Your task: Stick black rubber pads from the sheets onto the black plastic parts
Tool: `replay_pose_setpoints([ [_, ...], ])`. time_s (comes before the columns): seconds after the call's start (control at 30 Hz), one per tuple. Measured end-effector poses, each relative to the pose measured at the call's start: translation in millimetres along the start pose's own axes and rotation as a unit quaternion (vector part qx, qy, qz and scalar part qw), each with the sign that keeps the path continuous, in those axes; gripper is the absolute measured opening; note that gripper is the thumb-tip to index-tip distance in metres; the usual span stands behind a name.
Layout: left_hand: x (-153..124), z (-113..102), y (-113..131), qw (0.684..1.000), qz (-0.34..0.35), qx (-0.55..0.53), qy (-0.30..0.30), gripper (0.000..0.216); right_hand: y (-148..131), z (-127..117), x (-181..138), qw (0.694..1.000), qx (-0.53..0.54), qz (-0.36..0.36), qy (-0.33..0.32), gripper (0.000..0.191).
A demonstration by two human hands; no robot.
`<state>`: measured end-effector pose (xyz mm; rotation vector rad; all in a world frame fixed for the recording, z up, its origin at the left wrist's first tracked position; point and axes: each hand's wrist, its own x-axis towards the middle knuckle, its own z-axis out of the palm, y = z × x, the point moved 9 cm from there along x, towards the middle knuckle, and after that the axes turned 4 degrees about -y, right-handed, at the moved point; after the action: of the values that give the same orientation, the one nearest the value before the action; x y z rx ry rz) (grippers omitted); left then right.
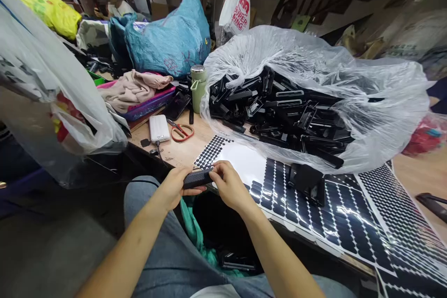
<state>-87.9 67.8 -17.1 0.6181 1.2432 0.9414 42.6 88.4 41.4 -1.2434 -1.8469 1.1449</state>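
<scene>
A small black oblong plastic part [197,178] with a ribbed-looking face is held between my hands, just over the table's front edge. My left hand [177,187] is closed around its left end, with fingers underneath. At its right end, my right hand [226,181] pinches the part with thumb and fingers. Just beyond my hands lies a sheet of black stickers [284,186], rounded oblongs and small dots on white backing, part of it bare. A large clear plastic bag [377,116] full of similar-looking black plastic parts [286,102] rests on the sheet's far side.
Red-handled scissors [182,133], a white power bank [159,128] with a cable and a green flask [198,87] stand left of the bag. A white plastic bag [84,116] hangs at left. Below my hands, a green-lined container [195,228] holds black parts. Another person sits far back left.
</scene>
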Motion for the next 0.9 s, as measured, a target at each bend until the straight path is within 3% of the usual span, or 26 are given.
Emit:
replay_pose_setpoints([
  [0.67, -10, 32, -1, 0.999, 0.028, 0.037, -0.028, 0.02, 8, -19, -23, 0.998, -0.014, -0.002, 0.06, 0.012],
  [0.77, -9, 35, -4, 0.997, 0.025, 0.066, -0.022, 0.021, 15, -25, -28, 0.993, -0.034, -0.003, 0.114, 0.005],
  [0.9, -19, 45, -27, 0.98, -0.012, 0.195, -0.038, 0.027, 43, -45, -40, 0.979, -0.055, 0.056, 0.188, 0.028],
])
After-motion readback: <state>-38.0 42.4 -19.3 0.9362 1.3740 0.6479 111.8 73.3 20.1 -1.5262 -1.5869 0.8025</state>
